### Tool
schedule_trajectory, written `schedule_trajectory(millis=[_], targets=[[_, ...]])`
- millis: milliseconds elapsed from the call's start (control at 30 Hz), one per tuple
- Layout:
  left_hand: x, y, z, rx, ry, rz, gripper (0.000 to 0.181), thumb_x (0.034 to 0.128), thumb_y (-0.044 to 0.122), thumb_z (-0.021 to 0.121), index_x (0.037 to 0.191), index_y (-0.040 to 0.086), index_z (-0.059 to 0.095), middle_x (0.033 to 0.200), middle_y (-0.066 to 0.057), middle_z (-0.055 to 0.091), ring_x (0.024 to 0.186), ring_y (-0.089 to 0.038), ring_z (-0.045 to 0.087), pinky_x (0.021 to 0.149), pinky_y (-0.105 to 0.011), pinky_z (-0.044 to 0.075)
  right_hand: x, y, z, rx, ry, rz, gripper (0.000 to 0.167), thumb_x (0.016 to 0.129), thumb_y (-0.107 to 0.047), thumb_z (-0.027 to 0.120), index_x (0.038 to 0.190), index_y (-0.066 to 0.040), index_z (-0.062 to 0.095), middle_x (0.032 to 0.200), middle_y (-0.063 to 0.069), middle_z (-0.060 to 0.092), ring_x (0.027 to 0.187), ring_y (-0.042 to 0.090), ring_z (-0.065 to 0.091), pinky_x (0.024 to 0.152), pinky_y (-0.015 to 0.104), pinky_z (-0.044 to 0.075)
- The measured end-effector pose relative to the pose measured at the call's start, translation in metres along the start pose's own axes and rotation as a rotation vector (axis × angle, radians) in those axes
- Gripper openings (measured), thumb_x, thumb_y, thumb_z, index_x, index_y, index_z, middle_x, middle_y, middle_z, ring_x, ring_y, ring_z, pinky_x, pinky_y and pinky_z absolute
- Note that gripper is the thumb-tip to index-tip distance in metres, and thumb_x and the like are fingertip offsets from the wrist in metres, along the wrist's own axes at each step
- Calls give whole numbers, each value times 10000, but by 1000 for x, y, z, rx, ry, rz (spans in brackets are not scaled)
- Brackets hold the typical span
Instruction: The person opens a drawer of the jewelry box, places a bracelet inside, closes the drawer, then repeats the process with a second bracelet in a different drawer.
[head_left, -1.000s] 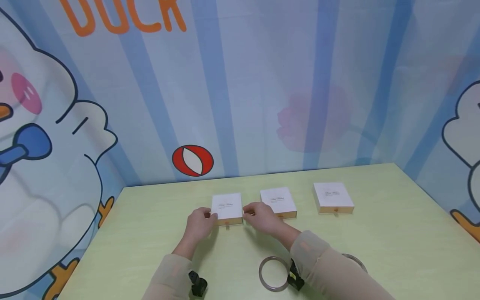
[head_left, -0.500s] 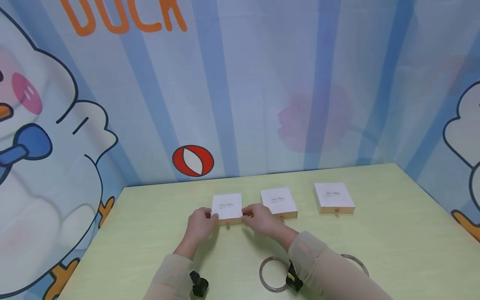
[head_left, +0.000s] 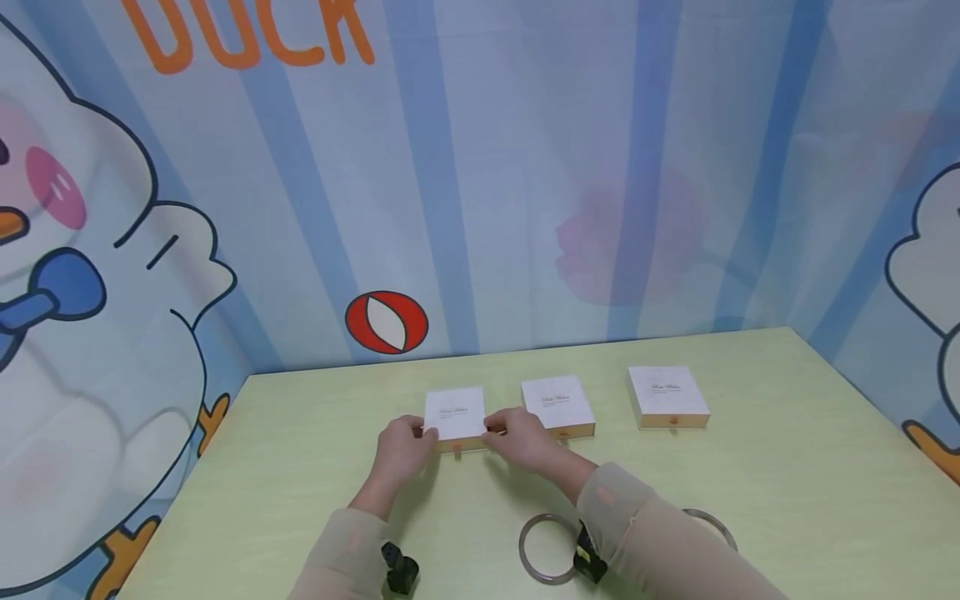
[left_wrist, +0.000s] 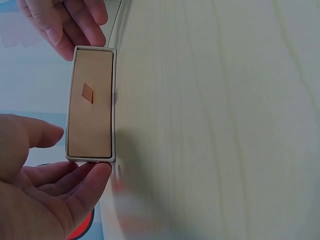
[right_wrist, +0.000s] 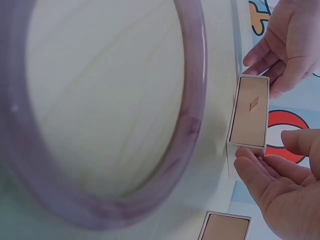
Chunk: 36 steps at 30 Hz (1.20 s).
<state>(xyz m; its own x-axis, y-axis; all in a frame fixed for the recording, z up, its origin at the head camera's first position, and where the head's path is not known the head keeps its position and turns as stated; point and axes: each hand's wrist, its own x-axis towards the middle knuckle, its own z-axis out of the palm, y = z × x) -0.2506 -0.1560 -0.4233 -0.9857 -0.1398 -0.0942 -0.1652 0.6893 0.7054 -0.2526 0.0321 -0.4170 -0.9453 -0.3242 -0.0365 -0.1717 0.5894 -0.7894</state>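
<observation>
A white-topped drawer box (head_left: 454, 414) with a tan front and a small pull tab lies leftmost of three such boxes. My left hand (head_left: 402, 450) has its fingers at the left side of this box. On the opposite side, my right hand (head_left: 522, 435) rests its fingertips against the right edge. In the left wrist view, the thumb of the left hand (left_wrist: 50, 195) stands apart from the box, and the tan drawer front (left_wrist: 90, 125) sits flush in its white sleeve. The right wrist view has the right hand (right_wrist: 285, 195) with loosely extended fingers touching the box end.
To the right stand a middle box (head_left: 558, 400) and a far-right box (head_left: 667, 392). Nearer me lies a greyish-purple bangle (head_left: 523, 546); another bangle (head_left: 716, 524) is partly behind my right sleeve. A printed cloth backdrop (head_left: 510, 167) borders the pale table (head_left: 300, 467).
The fingertips of my right hand have shifted very slightly left against the box. The left hand and the boxes hold their places.
</observation>
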Motion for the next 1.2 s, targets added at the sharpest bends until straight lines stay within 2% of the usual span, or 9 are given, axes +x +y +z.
schedule_trajectory(millis=[367, 767, 933, 1200], targets=[[0, 0, 3, 12, 22, 2, 408, 910, 182, 573, 1214, -91, 565, 1036, -167, 620, 866, -223, 526, 718, -316, 465, 0, -1, -1, -6, 12, 20, 312, 917, -133, 594, 1184, 23, 628, 1176, 161, 650, 1111, 304, 584, 924, 414, 478], [-1, 3, 2, 10, 34, -6, 389, 914, 202, 596, 1181, -82, 581, 973, -143, 611, 815, -207, 521, 645, -264, 422, 6, -4, 2, 23, 16, 86, 350, 877, -115, 650, 1183, 53, 622, 1109, 167, 672, 1006, 250, 619, 834, 357, 519], [-1, 3, 1, 16, 42, 11, 380, 906, 196, 611, 1152, -94, 590, 950, -147, 616, 791, -206, 521, 633, -265, 420, 8, -5, 3, 20, 20, 99, 362, 867, -118, 669, 1179, 61, 623, 1092, 168, 676, 960, 221, 622, 816, 342, 524], [0, 2, 4, 17, 48, 5, 379, 901, 199, 618, 1145, -90, 593, 937, -142, 619, 784, -202, 521, 632, -263, 420, 10, -7, 4, 30, 66, 147, 309, 858, -120, 682, 1116, 49, 658, 1024, 141, 687, 858, 172, 601, 756, 308, 521]])
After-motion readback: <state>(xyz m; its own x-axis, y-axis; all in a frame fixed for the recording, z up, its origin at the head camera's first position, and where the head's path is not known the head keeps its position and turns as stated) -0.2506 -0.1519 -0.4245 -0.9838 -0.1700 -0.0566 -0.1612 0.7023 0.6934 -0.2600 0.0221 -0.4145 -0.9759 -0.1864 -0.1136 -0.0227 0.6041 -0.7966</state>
